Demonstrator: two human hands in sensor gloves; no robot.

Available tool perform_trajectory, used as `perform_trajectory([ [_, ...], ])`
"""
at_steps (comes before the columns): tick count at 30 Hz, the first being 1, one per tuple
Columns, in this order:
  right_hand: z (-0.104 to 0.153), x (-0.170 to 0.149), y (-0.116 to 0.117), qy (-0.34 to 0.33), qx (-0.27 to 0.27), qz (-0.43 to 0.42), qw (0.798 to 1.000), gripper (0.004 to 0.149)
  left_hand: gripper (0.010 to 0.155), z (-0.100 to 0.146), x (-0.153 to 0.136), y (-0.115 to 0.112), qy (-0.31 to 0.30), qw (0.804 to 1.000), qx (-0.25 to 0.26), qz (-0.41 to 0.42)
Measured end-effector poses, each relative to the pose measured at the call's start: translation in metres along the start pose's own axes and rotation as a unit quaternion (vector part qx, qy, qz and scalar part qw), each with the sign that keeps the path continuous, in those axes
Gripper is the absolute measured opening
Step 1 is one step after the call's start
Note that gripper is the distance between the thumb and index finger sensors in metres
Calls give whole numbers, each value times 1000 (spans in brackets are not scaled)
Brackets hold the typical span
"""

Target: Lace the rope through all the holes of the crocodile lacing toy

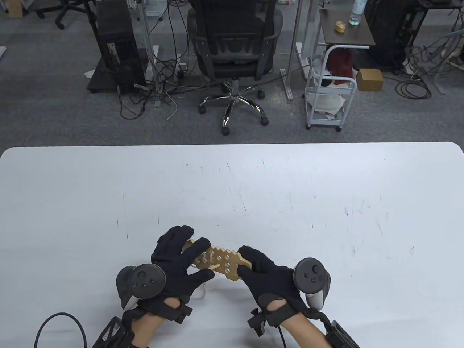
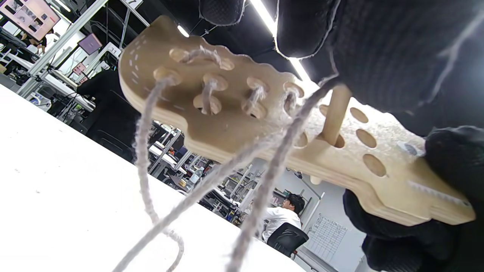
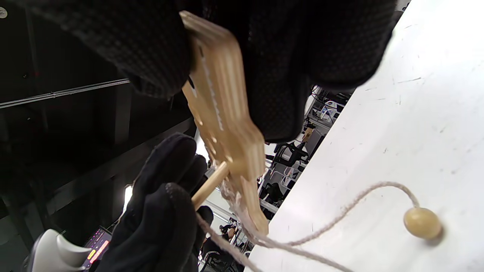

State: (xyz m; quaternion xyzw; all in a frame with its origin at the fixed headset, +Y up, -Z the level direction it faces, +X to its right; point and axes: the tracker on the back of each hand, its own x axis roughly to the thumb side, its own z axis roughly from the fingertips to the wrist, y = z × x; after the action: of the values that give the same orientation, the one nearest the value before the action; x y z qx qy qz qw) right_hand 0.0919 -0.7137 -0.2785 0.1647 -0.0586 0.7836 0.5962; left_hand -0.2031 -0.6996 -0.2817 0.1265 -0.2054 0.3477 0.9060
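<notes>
From above we look down on the surface (image 1: pixel 232 188), chair (image 1: pixel 233 47) beyond. Both wrist cameras sit low and very close beneath the toy (image 2: pixel 264 124), tilted upward; all three share it.

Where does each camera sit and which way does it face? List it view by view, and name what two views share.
Table view: above, looking down at the white table; left hand and right hand hold the wooden crocodile.
Left wrist view: beneath the crocodile, facing up; shows rope, gloved fingers.
Right wrist view: low, edge-on to the crocodile; shows bead, both gloves.
Shared: the wooden needle.
</notes>
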Motion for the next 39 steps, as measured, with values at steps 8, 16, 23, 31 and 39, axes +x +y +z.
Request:
perform_trajectory([
  [8, 2, 5, 6, -18, 19, 0, 1000, 56, 80, 0, 1, -1, 4, 1000, -8, -3],
  [16, 3, 8, 14, -36, 44, -11, 998, 56, 83, -1, 2, -4, 3, 1000, -10, -7],
  [23, 4, 9, 13, -30, 31, 0, 999, 55, 84, 0, 4, -4, 1, 1000, -5, -19],
  [31, 3, 6, 5, -6, -4, -9, 1000, 54, 83, 1, 5, -1, -9, 1000, 3, -30],
  [39, 2, 0, -6, 23, -35, -36, 998, 53, 80, 1, -5, 17, 17, 999, 44, -11],
])
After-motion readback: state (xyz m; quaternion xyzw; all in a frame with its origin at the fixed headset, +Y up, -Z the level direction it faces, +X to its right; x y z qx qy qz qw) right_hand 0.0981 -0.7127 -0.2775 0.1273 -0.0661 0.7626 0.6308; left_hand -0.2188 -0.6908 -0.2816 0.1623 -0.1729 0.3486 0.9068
